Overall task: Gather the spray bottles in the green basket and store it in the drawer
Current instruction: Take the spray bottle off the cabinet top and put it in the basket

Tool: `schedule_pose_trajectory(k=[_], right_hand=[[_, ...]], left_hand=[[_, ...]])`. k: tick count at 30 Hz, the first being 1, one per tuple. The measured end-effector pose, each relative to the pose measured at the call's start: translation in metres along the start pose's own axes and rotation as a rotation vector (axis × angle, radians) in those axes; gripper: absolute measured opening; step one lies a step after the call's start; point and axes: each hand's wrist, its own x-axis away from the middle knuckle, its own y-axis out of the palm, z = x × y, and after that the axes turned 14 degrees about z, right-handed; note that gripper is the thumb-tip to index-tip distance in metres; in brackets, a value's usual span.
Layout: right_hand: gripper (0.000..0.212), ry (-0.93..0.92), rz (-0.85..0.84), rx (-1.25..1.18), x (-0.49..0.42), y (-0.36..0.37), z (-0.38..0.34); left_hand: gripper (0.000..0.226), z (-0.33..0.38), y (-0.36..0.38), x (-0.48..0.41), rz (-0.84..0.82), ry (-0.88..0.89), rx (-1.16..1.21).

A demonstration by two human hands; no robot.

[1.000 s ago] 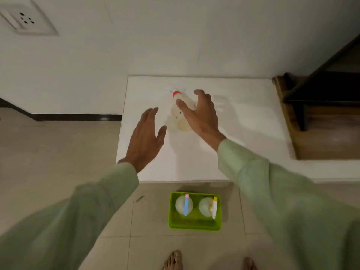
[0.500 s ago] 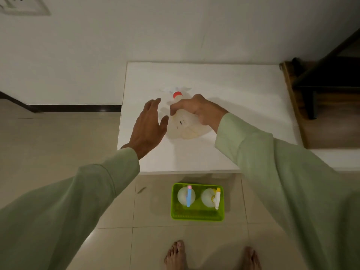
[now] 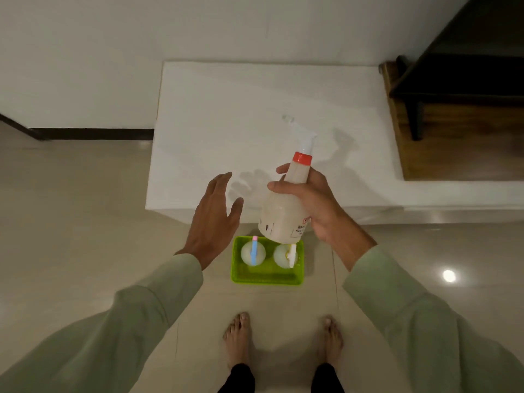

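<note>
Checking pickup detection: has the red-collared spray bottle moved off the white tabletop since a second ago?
Yes. The red-collared spray bottle lay on the white tabletop; now the right hand holds it lifted, pulled toward the person, over the table's near edge above the green basket.

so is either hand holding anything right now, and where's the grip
The right hand holds the red-collared spray bottle, fingers wrapped around its shoulder and upper body, below the collar. The left hand is open and empty.

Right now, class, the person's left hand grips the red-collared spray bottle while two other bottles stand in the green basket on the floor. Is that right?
Not quite. The head view shows the right hand gripping the red-collared spray bottle; the left hand is open and empty. Two other bottles do stand in the green basket on the floor.
</note>
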Motion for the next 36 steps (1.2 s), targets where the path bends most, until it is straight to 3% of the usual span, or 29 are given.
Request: schedule_pose_trajectory(k=[4, 9, 13, 19, 25, 36], right_hand=[[0.022, -0.033, 0.012, -0.121, 0.021, -0.026, 0.038], [0.022, 0.023, 0.022, -0.158, 0.031, -0.045, 0.089], [0.026, -0.045, 0.063, -0.058, 0.031, -0.054, 0.135], [0.042, -0.143, 0.384, 0.263, 0.014, -0.025, 0.216], [0.033, -0.215, 0.494, 0.333, -0.017, 0.015, 0.299], [0.023, -0.311, 0.509, 0.540, -0.045, 0.029, 0.382]], left_hand=[[0.055, 0.003, 0.015, 0.035, -0.029, -0.016, -0.026], [0.054, -0.004, 0.036, 0.065, -0.074, -0.045, -0.068], [0.055, -0.021, 0.053, 0.081, -0.105, -0.064, -0.105], [0.056, -0.059, 0.083, 0.094, -0.152, -0.098, -0.138], [0.055, -0.101, 0.116, 0.100, -0.173, -0.117, -0.153], [0.053, -0.164, 0.170, 0.106, -0.219, -0.105, -0.144]])
